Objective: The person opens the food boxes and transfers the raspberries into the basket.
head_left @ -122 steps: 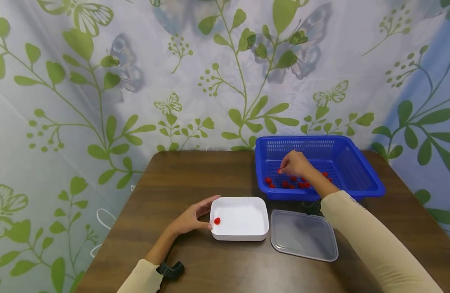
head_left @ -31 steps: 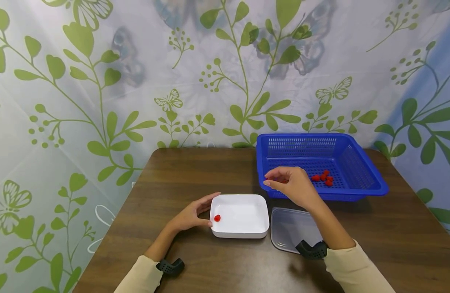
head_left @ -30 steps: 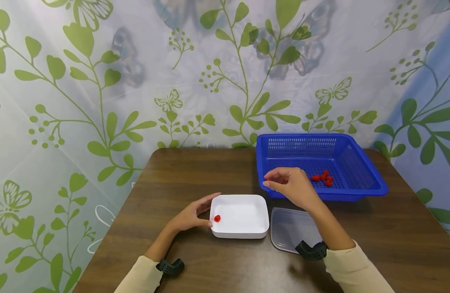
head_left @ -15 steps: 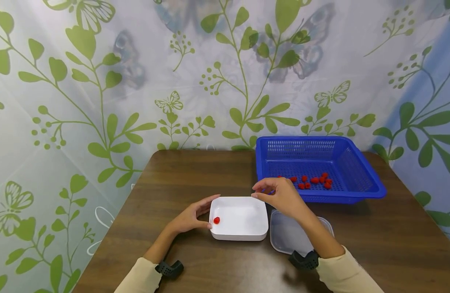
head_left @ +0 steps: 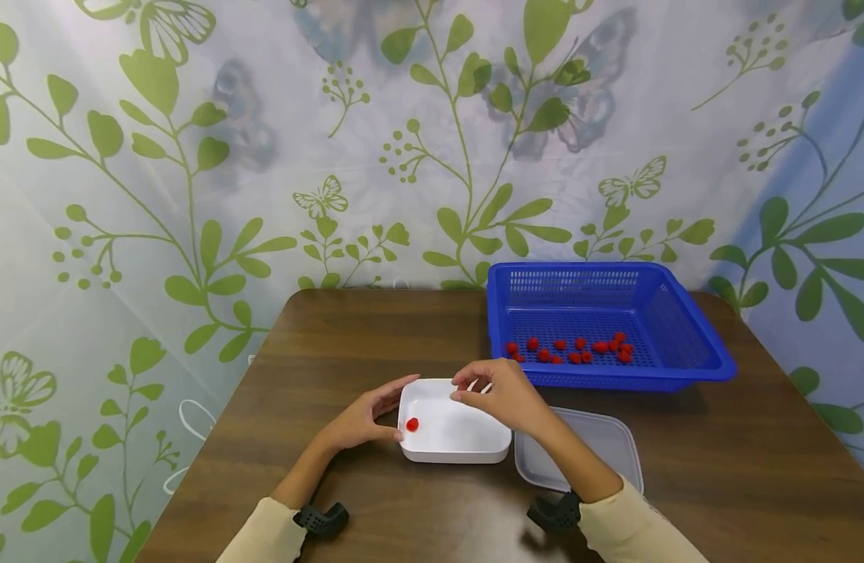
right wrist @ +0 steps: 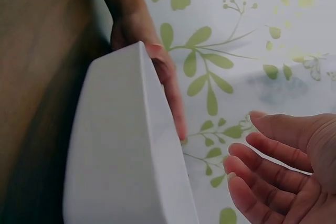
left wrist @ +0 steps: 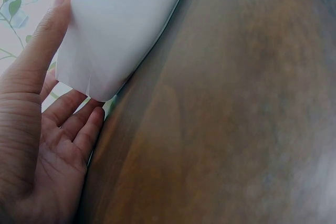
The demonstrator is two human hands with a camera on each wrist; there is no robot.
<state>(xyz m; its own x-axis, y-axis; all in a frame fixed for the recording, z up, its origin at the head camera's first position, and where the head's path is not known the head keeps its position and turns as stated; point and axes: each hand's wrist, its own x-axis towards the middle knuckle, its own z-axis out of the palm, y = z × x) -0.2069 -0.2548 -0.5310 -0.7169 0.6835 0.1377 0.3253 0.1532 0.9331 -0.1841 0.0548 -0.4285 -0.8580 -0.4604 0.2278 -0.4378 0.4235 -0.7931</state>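
Note:
My left hand holds the left end of a white rectangular food container, thumb at the near corner and fingers at the far one. In the left wrist view, the thumb lies along the container's side. One red raspberry sits inside by the left wall. Over the container's far right part hovers my right hand, fingers bent and thumb below them. The right wrist view shows this hand's fingers loosely curled, and nothing shows between them. Several raspberries lie in a blue perforated basket.
A clear grey lid lies right of the container, partly under my right forearm. The basket stands behind it at the back right of the brown wooden table. A leaf-patterned curtain hangs behind the table. White cable loops show at the left edge.
My right hand has come from inside the basket, left and nearer, to above the container. Basket raspberries it hid are visible again. The left hand and the container's raspberry have stayed put.

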